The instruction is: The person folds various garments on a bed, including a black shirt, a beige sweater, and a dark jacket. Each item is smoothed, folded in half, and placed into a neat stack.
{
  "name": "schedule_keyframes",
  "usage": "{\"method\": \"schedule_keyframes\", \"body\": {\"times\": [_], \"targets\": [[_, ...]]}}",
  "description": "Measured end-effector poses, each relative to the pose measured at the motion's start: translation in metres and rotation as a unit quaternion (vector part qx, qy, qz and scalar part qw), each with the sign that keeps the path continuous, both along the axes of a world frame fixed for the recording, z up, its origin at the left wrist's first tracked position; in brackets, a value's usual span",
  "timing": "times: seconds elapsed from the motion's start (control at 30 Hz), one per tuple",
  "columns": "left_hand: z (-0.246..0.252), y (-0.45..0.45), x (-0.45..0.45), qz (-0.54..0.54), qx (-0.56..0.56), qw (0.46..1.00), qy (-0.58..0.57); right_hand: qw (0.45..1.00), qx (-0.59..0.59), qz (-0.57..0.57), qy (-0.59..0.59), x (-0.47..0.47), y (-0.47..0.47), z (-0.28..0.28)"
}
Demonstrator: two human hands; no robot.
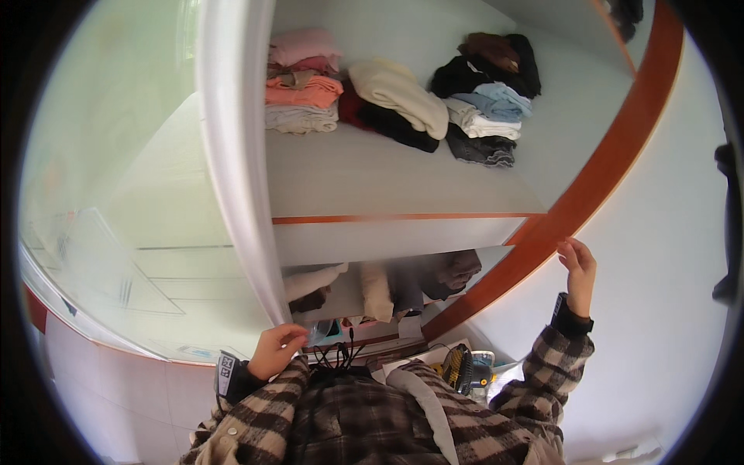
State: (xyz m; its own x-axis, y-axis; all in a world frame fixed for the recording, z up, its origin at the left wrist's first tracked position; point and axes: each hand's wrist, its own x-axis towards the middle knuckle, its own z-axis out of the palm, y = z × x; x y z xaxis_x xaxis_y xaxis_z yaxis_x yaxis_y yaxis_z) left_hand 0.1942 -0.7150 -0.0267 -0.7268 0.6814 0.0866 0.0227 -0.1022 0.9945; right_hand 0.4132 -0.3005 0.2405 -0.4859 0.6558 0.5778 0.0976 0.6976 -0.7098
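Note:
My left hand [276, 351] is low, beside the bottom of the white sliding-door edge [241, 145], with loosely curled fingers and nothing plainly in its grasp. My right hand [578, 273] is raised near the orange-brown wooden frame [604, 168], its fingers half bent and no object in them. Before me an open wardrobe shelf [395, 180] bears folded clothes. At its left is a stack with a coral garment [305, 90] and a pink one [305, 46]. A cream fleece garment [401, 96] leans in the middle. On the right lie folded light-blue clothes [500, 102] and dark grey jeans [479, 148].
Beneath, a lower shelf [349, 296] holds a beige roll of cloth [376, 290] and dark garments [459, 270]. Black cables [343, 354] hang before my chest. A small black-and-yellow fan [459, 369] stands by the white wall [657, 232]. A translucent door panel [145, 192] covers the left.

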Motion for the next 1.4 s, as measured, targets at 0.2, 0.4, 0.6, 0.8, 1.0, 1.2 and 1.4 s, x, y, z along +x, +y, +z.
{"method": "schedule_keyframes", "body": {"times": [0.2,0.4,0.6,0.8,1.0,1.2,1.4], "targets": [[0.006,-0.044,0.027,0.079,-0.012,0.997,-0.02,0.996,-0.011,0.092,-0.005,-0.055,-0.021,0.027],[0.013,-0.075,0.011,0.13,-0.037,0.99,-0.043,0.989,-0.048,0.139,0.0,-0.135,-0.019,0.052],[0.026,-0.069,-0.004,0.204,-0.027,0.978,-0.044,0.987,-0.039,0.153,-0.028,-0.209,0.026,0.08],[0.033,-0.035,-0.014,0.247,0.001,0.968,-0.049,0.998,0.059,-0.003,0.022,-0.273,0.143,0.129],[0.031,-0.007,-0.026,0.303,-0.004,0.953,-0.028,0.984,0.132,-0.119,0.031,-0.316,0.248,0.17],[0.028,-0.002,-0.027,0.357,-0.019,0.933,-0.024,0.943,0.247,-0.203,0.089,-0.348,0.279,0.19],[0.028,-0.001,-0.03,0.418,-0.098,0.903,-0.03,0.914,0.351,-0.185,0.09,-0.379,0.293,0.205]]}}
